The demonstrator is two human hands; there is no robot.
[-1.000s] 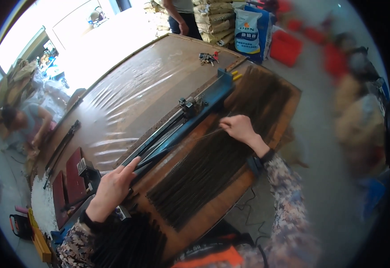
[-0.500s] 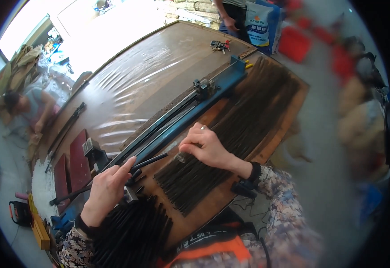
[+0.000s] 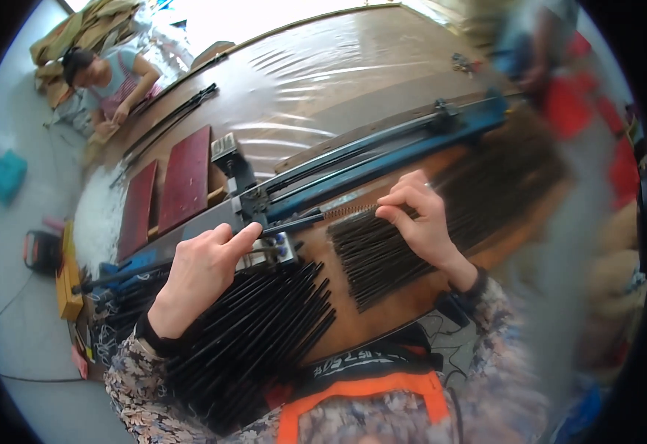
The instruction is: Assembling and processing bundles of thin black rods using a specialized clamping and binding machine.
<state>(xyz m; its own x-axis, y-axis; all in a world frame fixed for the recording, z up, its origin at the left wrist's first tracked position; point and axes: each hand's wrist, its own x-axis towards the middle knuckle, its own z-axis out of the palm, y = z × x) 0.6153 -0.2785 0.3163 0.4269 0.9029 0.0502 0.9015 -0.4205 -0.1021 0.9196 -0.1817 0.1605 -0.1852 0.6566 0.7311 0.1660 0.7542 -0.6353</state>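
My left hand (image 3: 209, 266) is closed around a long black tube (image 3: 294, 223), which slants up to the right past the fingers. In a pinch between thumb and fingers, my right hand (image 3: 420, 218) holds one end of a thin coil spring (image 3: 349, 212). The spring stretches between the two hands, and its other end meets the tube's open end; how far inside it reaches is hidden. Below my left hand lies a pile of black tubes (image 3: 264, 318). Under my right hand a wide bundle of dark, thin strands (image 3: 383, 259) covers part of the table.
Beyond my hands runs a blue rail fixture (image 3: 383, 174) with a metal block (image 3: 253, 200). Dark red boards (image 3: 186, 177) lie left of it. A person (image 3: 116, 89) works at the far left, and a blurred person (image 3: 542, 52) stands at upper right. Keys (image 3: 464, 64) lie far back.
The view has swung left. The spring, earlier a small blur near my right fingers, now stretches from them to the tube's end. My left hand still grips the tube.
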